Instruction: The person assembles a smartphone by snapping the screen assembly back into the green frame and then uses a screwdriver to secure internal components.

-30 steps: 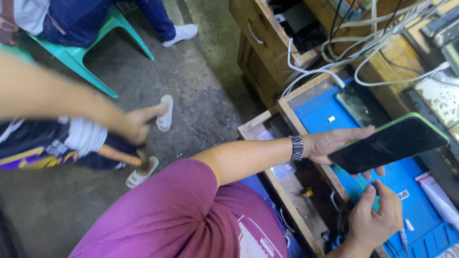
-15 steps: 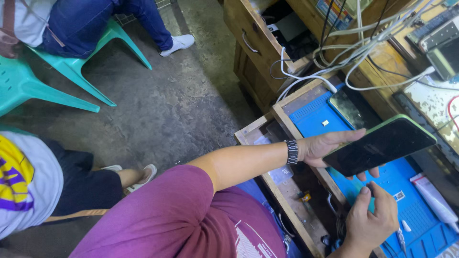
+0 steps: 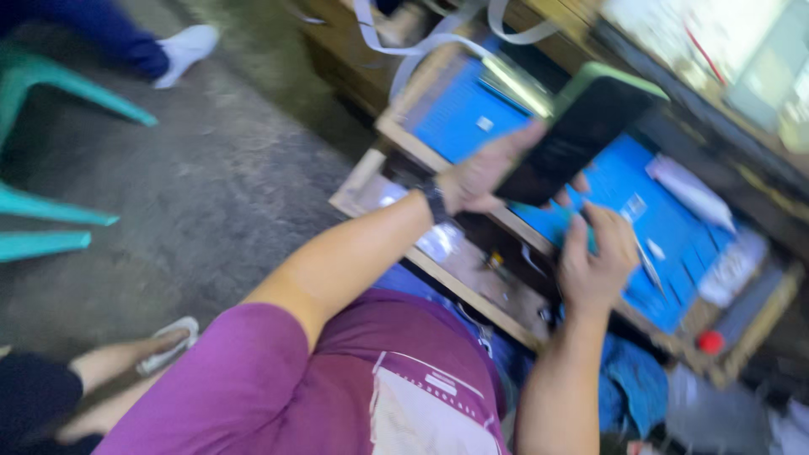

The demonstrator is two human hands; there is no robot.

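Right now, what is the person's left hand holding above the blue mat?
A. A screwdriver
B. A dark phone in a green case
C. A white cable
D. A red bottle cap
B: the left hand grips a dark phone with a green edge, raised over the blue mat.

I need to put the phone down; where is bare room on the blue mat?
The blue mat looks bare at its far-left end, beyond the left hand holding the phone. Near the right hand it is crowded: white tube, small tools; blur hides detail.
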